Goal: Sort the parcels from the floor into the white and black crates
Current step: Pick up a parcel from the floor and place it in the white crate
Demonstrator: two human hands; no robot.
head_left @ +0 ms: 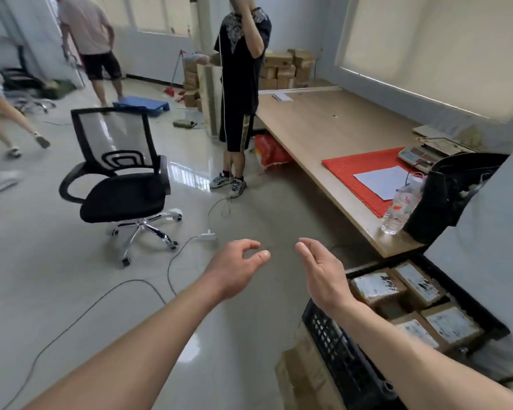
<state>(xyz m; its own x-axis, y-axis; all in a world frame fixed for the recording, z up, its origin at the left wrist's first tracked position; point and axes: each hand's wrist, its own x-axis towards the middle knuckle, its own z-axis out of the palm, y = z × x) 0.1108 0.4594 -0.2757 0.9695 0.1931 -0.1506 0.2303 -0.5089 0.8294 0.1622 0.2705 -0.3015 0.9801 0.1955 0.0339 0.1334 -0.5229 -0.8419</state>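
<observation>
Glossy floor [57, 276] (office chair [122, 196], black crate [332, 344])

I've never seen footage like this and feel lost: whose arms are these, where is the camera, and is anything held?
The camera sits on a person's head, looking forward and down, so the two bare arms are the wearer's own. The left hand and right hand reach out over the floor; both are empty. At lower right a black crate holds labelled cardboard parcels. The wooden table carries a red mat, a water bottle and a black bag. An office chair stands on the floor.
</observation>
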